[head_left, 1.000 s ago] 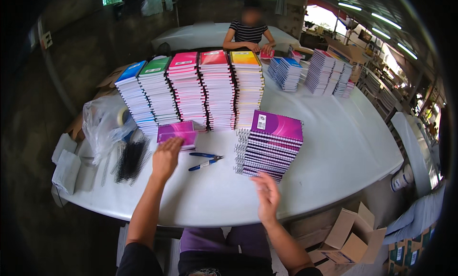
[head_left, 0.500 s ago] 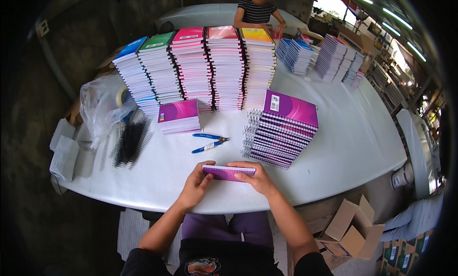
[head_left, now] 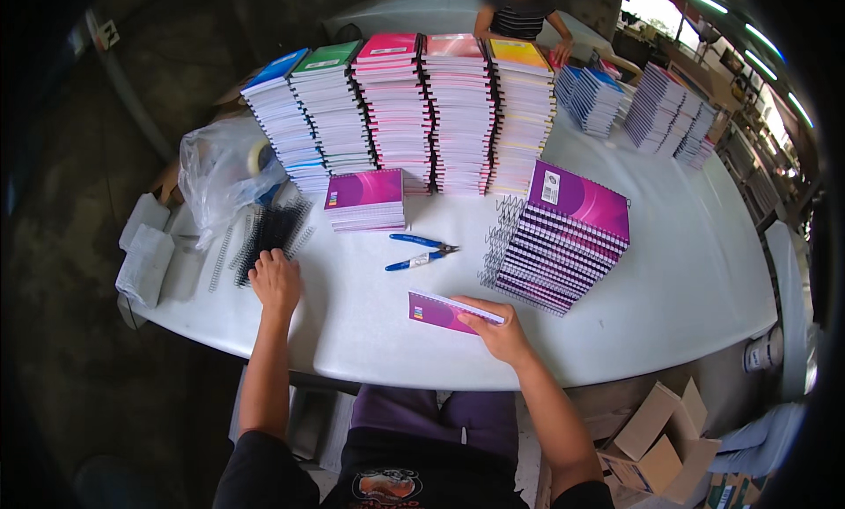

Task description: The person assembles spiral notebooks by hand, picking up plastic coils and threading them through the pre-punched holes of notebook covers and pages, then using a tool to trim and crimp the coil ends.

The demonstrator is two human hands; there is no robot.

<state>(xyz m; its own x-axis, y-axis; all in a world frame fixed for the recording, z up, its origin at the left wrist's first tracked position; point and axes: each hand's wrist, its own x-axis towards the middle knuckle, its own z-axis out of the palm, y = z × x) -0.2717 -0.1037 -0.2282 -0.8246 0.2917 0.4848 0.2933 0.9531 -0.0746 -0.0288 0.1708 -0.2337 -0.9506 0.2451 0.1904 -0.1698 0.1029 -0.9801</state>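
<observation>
My right hand (head_left: 500, 330) grips the right end of a thin purple-covered notebook (head_left: 427, 313), with its white page edge turned up and no coil visible on it. On the left, my left hand (head_left: 276, 282) reaches to the near end of a pile of black spiral binding coils (head_left: 268, 226); its fingers are slightly apart and their undersides are hidden. Blue-handled cutting pliers (head_left: 414, 263) lie between the hands, farther back. Behind them sits a short stack of purple notebooks (head_left: 365, 192). To the right stands a taller stack of coil-bound purple notebooks (head_left: 572, 236), long coil ends sticking out leftward.
Tall notebook stacks with blue, green, pink, red and yellow (head_left: 521, 56) covers line the back. A clear plastic bag (head_left: 216, 170) and white packages (head_left: 145, 258) lie left. More notebooks (head_left: 664, 109) stand far right, near another person (head_left: 519, 21). An open carton (head_left: 656, 443) is below.
My left hand has let go of the notebook and moved left to the black coils. My right hand keeps the notebook, now tilted. The whole view has shifted.
</observation>
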